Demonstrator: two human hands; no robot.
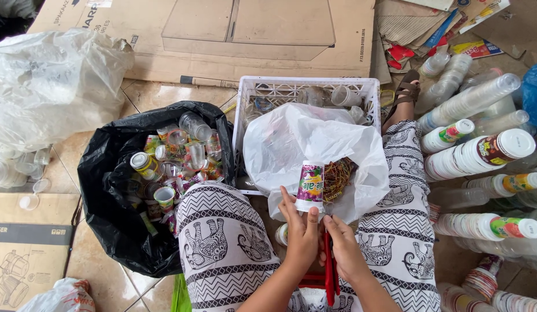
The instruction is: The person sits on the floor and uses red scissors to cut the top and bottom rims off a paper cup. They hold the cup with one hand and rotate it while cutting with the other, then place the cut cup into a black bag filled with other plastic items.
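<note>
Your left hand (301,231) grips a small purple-labelled cup (310,186) over the white bag (280,141) between your knees; your right hand (343,245) is closed on red scissors (329,266). A slip could nick your fingers. Sleeves of labelled cups (482,153) lie right; a black bag (112,214) of cups sits left.

cups (170,159) in bag (115,231), left of crate (303,86)

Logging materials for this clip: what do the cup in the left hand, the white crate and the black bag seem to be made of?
The cup in the left hand looks like thin plastic with a glossy printed label. The white crate seems rigid moulded plastic, going by its lattice walls. The black bag looks like thin plastic film: shiny, creased and slumped around its load of cups.
</note>
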